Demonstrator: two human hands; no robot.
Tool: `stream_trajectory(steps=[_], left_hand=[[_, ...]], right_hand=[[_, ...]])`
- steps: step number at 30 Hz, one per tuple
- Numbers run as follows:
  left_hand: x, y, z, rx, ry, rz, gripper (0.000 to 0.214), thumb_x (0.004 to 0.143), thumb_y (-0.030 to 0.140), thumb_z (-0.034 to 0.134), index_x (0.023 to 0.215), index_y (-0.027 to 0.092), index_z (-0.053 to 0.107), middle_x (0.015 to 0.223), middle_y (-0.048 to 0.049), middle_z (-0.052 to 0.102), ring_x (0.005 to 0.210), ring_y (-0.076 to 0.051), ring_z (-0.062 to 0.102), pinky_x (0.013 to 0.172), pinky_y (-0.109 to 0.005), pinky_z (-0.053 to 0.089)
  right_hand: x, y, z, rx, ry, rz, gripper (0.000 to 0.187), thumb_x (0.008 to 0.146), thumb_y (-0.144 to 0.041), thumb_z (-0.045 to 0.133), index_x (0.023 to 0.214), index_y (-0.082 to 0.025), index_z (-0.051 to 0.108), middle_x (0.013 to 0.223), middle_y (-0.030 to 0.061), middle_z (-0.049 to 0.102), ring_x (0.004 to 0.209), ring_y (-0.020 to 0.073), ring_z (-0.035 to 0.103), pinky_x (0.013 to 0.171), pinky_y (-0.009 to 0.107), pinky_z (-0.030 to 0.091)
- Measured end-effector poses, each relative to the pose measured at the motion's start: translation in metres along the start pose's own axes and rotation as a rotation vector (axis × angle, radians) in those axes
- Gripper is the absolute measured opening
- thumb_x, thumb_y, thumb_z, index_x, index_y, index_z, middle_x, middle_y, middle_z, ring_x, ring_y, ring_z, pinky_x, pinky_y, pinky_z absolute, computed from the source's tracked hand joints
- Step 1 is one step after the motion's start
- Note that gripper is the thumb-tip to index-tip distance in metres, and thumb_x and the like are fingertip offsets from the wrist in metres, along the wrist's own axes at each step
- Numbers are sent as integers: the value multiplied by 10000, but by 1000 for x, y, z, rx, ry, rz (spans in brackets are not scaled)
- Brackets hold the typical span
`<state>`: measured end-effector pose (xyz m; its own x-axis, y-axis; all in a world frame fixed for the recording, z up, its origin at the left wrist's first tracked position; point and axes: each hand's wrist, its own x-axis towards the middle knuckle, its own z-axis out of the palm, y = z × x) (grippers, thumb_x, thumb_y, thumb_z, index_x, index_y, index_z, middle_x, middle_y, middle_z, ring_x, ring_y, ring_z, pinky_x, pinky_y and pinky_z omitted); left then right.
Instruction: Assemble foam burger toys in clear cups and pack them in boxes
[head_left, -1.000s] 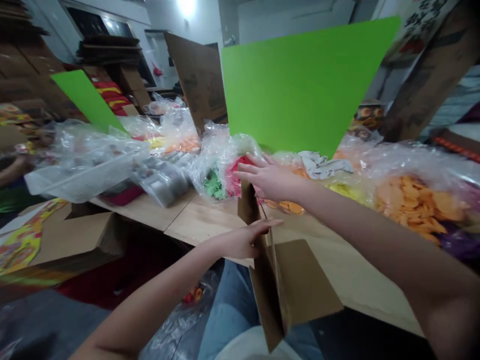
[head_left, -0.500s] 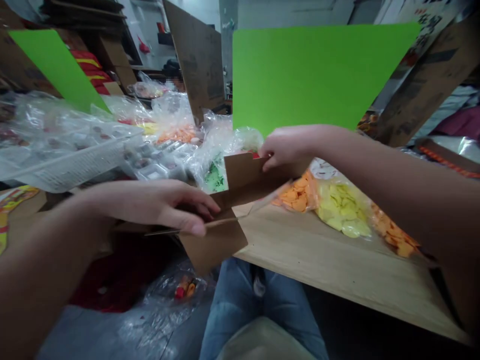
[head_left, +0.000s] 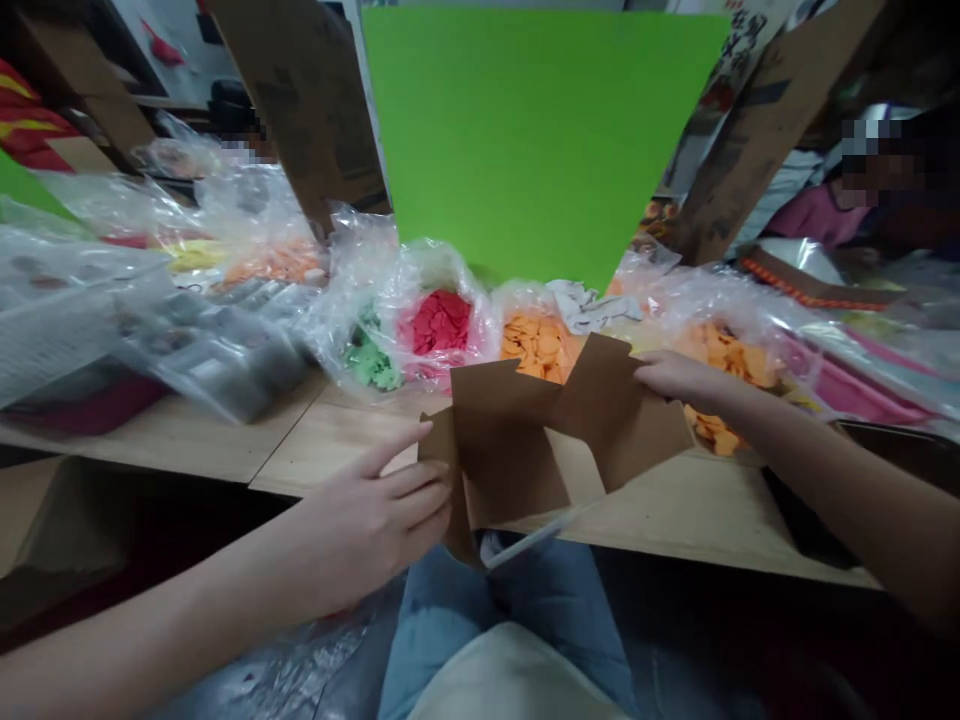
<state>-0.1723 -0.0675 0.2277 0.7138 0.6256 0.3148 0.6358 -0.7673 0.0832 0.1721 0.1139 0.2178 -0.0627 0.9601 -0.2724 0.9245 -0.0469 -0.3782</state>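
The left hand has its fingers spread against the near left edge of a half-folded cardboard box, held over the worktop's near edge. The right hand lies with fingers pressed together on its right flap. Beyond stand plastic bags of orange discs.

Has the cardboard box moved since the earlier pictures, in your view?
Yes: the cardboard box has tipped from upright to nearly level, judged against the wooden table.

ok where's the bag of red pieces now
The clear bag of red pieces sits at the centre of the head view, just beyond the open cardboard box, between the green bag and the orange bag.
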Motion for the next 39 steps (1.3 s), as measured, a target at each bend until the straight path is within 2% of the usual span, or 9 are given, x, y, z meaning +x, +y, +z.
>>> stream_trajectory(steps=[5, 9, 13, 20, 24, 27, 30, 34, 39], left_hand=[[9, 0, 37, -325, 35, -103, 187, 800, 164, 446, 915, 200, 589, 818, -34, 611, 1028, -205, 514, 955, -390, 403], [23, -3, 91, -160, 419, -407, 427, 806, 162, 531, 1219, 239, 461, 1183, -85, 513, 1189, -228, 419, 970, -400, 394], [27, -23, 119, -145, 743, -796, 780, 786, 202, 561, 1413, 249, 99, 1450, -144, 158, 1289, -283, 306, 1006, -473, 347], [18, -24, 91, -327, 289, -636, 672, 791, 44, 333, 1415, 234, 175, 1426, -71, 307, 1310, -220, 284, 1087, -428, 257], [-6, -24, 84, -406, 279, -705, 647, 816, 103, 392, 1410, 238, 173, 1412, -88, 322, 1281, -228, 326, 1065, -429, 295], [-33, -5, 97, -415, 583, -812, 624, 829, 202, 465, 1388, 239, 190, 1343, -117, 386, 1134, -229, 476, 901, -414, 460], [-47, 43, 117, -194, 988, -778, 494, 862, 208, 393, 1332, 307, 279, 1241, -83, 467, 1028, -205, 525, 797, -402, 501], [-21, 80, 145, -55, 355, -509, 558, 828, 346, 499, 1340, 202, 331, 1292, -128, 468, 1239, -291, 376, 945, -452, 421], [27, 29, 169, -106, 63, -701, 696, 795, 556, 459, 1310, 100, 354, 1374, -197, 359, 1275, -316, 332, 1030, -468, 319]], right_hand=[[-1, -8, 58, 161, 297, -254, 351, 676, -129, 404, 979, -136, 582, 938, 107, 612, 865, 239, 578, 737, 364, 475], [-13, -36, 107, 377, 324, -549, 593, 676, -84, 343, 1264, -130, 413, 1286, 113, 465, 1215, 230, 393, 1037, 435, 309], [-14, -50, 115, 486, 277, -566, 739, 666, -51, 323, 1390, -148, 205, 1443, 72, 263, 1336, 197, 204, 1111, 455, 173], [-7, -95, 153, 77, 470, -500, 625, 791, -183, 379, 1367, 9, 231, 1435, 197, 232, 1348, 287, 124, 1092, 472, 182], [-6, -104, 192, -277, 396, -705, 598, 838, -440, 423, 1240, 0, 465, 1304, 225, 436, 1285, 359, 249, 1074, 538, 114], [-1, -98, 199, -362, 357, -753, 507, 866, -381, 389, 1217, -34, 501, 1280, 212, 473, 1243, 333, 331, 1062, 512, 170], [6, -92, 190, -304, 350, -743, 450, 865, -201, 334, 1280, -59, 438, 1263, 172, 503, 1196, 265, 401, 1020, 422, 290], [16, -82, 177, -136, 405, -765, 409, 824, -115, 335, 1185, -123, 529, 1155, 108, 579, 1084, 224, 471, 975, 371, 344], [26, -69, 151, 45, 625, -591, 365, 840, -174, 351, 1153, -128, 530, 1092, 136, 574, 1021, 259, 487, 904, 408, 367]])
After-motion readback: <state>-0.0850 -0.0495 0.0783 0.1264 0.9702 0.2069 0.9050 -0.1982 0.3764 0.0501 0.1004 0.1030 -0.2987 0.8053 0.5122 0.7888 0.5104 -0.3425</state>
